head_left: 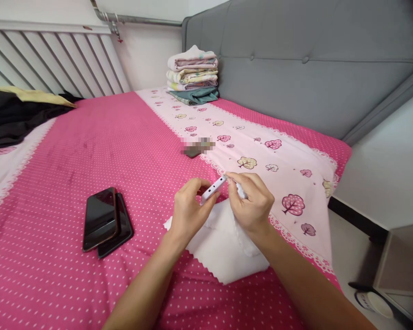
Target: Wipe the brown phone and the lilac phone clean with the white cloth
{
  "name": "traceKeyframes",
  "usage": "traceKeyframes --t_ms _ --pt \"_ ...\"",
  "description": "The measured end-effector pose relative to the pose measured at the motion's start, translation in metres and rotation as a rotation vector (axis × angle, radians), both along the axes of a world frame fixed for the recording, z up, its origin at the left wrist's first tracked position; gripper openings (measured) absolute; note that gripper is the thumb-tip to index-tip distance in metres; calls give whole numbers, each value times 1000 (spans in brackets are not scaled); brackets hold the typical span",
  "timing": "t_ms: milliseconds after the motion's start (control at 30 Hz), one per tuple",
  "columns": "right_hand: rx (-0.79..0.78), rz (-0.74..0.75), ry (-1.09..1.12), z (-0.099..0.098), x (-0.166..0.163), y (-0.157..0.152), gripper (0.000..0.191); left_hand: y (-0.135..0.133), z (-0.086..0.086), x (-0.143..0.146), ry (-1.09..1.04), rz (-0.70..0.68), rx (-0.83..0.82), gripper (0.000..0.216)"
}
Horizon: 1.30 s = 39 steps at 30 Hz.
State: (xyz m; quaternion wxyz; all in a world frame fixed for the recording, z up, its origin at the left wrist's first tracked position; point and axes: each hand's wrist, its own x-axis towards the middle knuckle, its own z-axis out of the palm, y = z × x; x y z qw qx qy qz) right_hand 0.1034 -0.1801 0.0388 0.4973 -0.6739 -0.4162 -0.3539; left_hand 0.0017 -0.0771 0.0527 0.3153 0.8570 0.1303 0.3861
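My left hand (189,208) is closed around a slim white phone (213,189), held edge-up so its ports show. My right hand (252,201) is closed on a bunched part of a white cloth (223,250) and presses it against the phone's upper end. The rest of the cloth hangs down and lies on the pink dotted bedspread (89,151) under both hands. Two dark phones (105,220) lie stacked, screens up, on the bedspread to the left of my left hand.
A small blurred object (197,146) lies further up the bed. Folded towels (192,75) are stacked against the grey headboard (296,68). Dark clothing (17,117) lies at the far left. The bed's edge runs along the right, with floor and a box (402,270) beyond.
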Motion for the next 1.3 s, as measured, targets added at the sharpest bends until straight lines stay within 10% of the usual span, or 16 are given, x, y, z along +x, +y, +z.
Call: traceKeyframes --t_ms 800,1300 --pt "-5 104 73 -12 -2 6 13 6 1 -4 -1 31 -44 27" --pt "-707 133 215 -41 -7 14 15 33 1 -8 33 108 -323 34"
